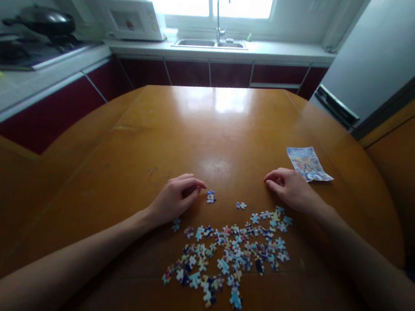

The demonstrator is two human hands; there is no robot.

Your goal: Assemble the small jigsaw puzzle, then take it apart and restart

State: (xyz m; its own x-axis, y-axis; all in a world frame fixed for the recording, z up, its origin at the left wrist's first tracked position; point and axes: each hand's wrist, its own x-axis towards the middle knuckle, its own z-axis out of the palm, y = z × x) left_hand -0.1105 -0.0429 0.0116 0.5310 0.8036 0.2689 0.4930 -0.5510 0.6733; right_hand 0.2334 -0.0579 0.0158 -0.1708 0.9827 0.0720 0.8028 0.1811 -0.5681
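Observation:
My left hand [175, 197] rests on the table with its fingers loosely bent and nothing visible in them. Just right of its fingertips lies a small block of joined jigsaw pieces [211, 197]. Another small pair of pieces [241, 206] sits farther right, between the hands. My right hand [290, 188] is curled, thumb and forefinger tips close together; whether a small thing is between them I cannot make out. Beside its knuckles lies a creased picture sheet [308, 163]. Nearer to me spreads a heap of loose jigsaw pieces [234, 249], with one stray piece [176, 224] by my left wrist.
The wooden table [180, 127] has rounded sides. Beyond it run a counter with a sink [196, 42], a faucet [220, 18] and a white microwave [133, 19]. A wok [46, 19] stands on the stove at left; a fridge [389, 57] is at right.

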